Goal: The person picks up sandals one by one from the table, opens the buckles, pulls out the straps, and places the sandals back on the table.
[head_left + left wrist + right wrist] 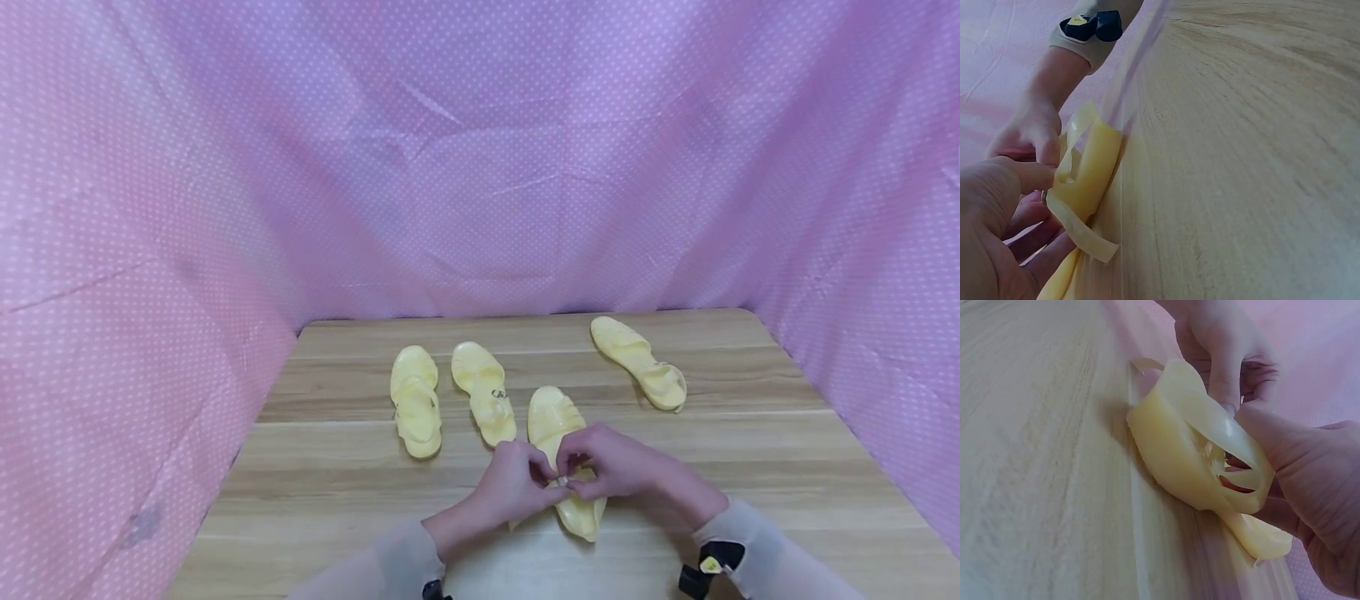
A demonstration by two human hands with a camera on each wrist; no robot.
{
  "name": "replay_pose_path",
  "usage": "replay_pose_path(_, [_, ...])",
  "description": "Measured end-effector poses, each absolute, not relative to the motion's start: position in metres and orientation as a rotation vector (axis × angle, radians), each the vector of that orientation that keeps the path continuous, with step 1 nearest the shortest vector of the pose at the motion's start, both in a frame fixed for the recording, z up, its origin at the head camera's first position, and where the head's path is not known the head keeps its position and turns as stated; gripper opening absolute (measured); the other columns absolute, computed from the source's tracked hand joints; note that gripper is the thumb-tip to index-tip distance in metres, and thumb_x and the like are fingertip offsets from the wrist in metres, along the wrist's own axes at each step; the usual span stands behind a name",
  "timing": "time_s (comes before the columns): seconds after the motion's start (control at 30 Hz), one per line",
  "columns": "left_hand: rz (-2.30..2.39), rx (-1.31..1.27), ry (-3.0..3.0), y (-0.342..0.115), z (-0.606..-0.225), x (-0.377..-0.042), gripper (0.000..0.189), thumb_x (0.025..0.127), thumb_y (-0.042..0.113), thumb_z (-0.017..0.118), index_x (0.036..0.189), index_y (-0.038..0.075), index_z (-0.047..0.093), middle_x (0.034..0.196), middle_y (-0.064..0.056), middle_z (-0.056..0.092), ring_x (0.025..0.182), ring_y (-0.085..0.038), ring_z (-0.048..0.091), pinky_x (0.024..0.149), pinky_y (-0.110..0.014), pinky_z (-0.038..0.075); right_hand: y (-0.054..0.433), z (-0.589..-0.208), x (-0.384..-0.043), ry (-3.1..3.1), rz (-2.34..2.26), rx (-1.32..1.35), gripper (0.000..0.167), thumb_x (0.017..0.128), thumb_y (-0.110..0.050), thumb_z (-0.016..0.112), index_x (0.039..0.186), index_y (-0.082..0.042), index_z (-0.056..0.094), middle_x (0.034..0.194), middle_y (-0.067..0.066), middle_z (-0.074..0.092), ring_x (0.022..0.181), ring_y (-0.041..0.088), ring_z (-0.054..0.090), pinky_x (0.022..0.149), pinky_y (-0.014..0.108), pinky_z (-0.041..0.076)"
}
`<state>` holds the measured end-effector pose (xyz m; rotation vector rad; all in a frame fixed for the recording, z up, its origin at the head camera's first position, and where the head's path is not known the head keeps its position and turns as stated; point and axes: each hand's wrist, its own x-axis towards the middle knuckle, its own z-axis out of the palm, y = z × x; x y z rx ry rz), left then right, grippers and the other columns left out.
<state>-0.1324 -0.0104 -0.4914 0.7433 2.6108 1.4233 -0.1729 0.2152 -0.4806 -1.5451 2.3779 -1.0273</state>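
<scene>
Fingers pinch a strap from both sides

Left hand comes in from eight o'clock, right hand from about four; each pinches narrowly, thumb against finger, at the strap, by what looks like a small buckle. Beneath them the handled sandal lies on the worktop, toe near twelve o'clock, heel near six. A two-sided grip probably steadies such a thin, floppy strap, while the worktop seems to bear the sandal's weight. Three other yellow sandals lie apart from it, one at one o'clock, one at ten, one farther out between nine and ten, perhaps to give the hands room.
</scene>
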Motion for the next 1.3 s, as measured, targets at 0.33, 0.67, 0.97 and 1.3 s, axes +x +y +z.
replay_pose_path(0.33, [1.424,0.739,2.628,-0.010,-0.492,-0.133,0.016,0.077,0.016,0.094,0.072,0.011,0.080,0.065,0.005,0.073,0.058,0.013,0.055,0.058,-0.009,0.052,0.218,-0.482,-0.176,2.336,-1.034,-1.552,0.024,0.086,0.000,0.077,0.100,-0.017,0.069,0.093,-0.008,0.072,0.088,0.004,0.069,0.082,0.023,0.063])
replay_pose_path(0.67, [1.445,0.732,2.607,-0.011,-0.490,-0.132,0.015,0.078,0.016,0.094,0.076,0.009,0.081,0.068,0.002,0.075,0.060,0.011,0.057,0.059,-0.011,0.054,0.219,-0.479,-0.174,2.316,-1.077,-1.521,0.020,0.089,-0.001,0.079,0.102,-0.016,0.073,0.095,-0.005,0.077,0.089,0.004,0.072,0.081,0.026,0.064])
replay_pose_path(0.97, [1.434,0.715,2.605,-0.014,-0.487,-0.137,0.014,0.079,0.014,0.092,0.074,0.010,0.080,0.067,0.000,0.074,0.060,0.009,0.056,0.058,-0.010,0.052,0.216,-0.475,-0.179,2.328,-1.054,-1.426,0.021,0.088,0.001,0.078,0.099,-0.017,0.072,0.092,-0.007,0.074,0.089,0.004,0.070,0.081,0.028,0.064])
replay_pose_path(1.3, [1.420,0.713,2.568,-0.018,-0.487,-0.143,0.016,0.079,0.014,0.091,0.072,0.012,0.078,0.065,0.006,0.072,0.059,0.011,0.055,0.059,-0.010,0.052,0.203,-0.468,-0.179,2.345,-1.034,-1.357,0.014,0.096,-0.007,0.075,0.092,-0.019,0.068,0.088,-0.012,0.070,0.086,0.000,0.066,0.081,0.027,0.063])
